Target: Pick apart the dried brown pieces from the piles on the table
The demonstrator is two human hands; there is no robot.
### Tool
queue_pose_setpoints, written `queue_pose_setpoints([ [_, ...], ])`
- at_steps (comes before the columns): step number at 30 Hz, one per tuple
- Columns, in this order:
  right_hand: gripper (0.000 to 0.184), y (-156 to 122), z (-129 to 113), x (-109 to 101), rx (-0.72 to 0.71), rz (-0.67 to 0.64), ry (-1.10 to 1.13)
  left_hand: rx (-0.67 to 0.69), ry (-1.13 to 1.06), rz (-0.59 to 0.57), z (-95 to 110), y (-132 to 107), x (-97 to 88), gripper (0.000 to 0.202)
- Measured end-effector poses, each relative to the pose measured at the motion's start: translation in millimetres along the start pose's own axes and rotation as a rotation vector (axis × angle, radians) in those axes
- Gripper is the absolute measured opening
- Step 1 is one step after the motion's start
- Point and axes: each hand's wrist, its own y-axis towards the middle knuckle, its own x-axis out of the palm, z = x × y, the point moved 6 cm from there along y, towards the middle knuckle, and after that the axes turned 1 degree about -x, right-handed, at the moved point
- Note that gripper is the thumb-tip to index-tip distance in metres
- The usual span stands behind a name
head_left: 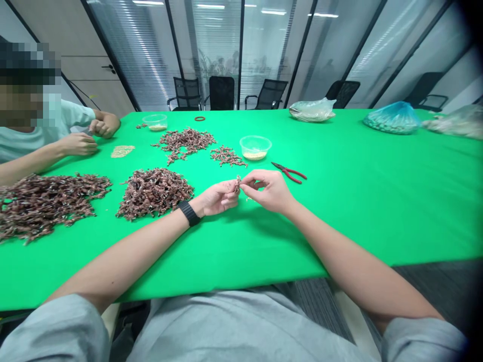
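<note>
Between left hand [221, 198] and right hand [270, 190], above the near middle of the tabletop [377, 211]: 1 small brown piece [237, 185], long axis roughly upright, crosswise to the right fingertips. Clamped between thumb and fingers of the left hand; thumb and forefinger of the right hand brought up to its right side, seemingly touching. Cannot tell whether pinched from that side too.

Just beyond the right hand, and nearer to it than to the left, 1 clear bowl [255, 147] with pale grains shallow across the bottom. Right of the bowl, red-handled pliers [290, 173], handles toward the right. Left of the bowl, 1 small heap [227, 156] of similar brown pieces; farther left, 1 larger far heap [190, 140]. Left of the left hand, 1 dense near heap [155, 195], then 1 spread-out heap [49, 203]. At far left, a 2nd clear bowl [154, 122], also with pale grains, right of a co-worker's hands [80, 145]. At far right, 1 whitish bag [312, 109] and 1 blue bag [392, 118], both bulging.
</note>
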Motion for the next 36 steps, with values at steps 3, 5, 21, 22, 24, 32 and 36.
queue_pose_setpoints([
  [3,0.011,0,-5,0,-0.026,-0.010,-0.010,-0.001,0.009,-0.003,-1,0,-1.3,0.011],
  [5,0.012,0,-6,1,-0.013,-0.006,-0.004,-0.004,0.013,-0.004,-1,0,-1.7,0.011],
  [21,0.032,-4,12,21,0.286,-0.020,0.462,0.028,-0.025,0.028,2,0,-5.7,0.014],
  [22,0.032,-5,13,23,0.302,-0.025,0.499,0.034,-0.017,0.028,2,0,-5.8,0.014],
  [24,0.032,-6,15,27,0.375,-0.035,0.580,0.056,0.004,0.033,3,1,-6.1,0.016],
  [32,0.030,-22,28,41,0.943,-0.230,0.968,0.098,0.099,0.029,6,2,-4.2,0.026],
  [36,0.034,-17,30,39,0.813,-0.140,0.884,0.098,0.066,0.047,7,2,-6.1,0.022],
])
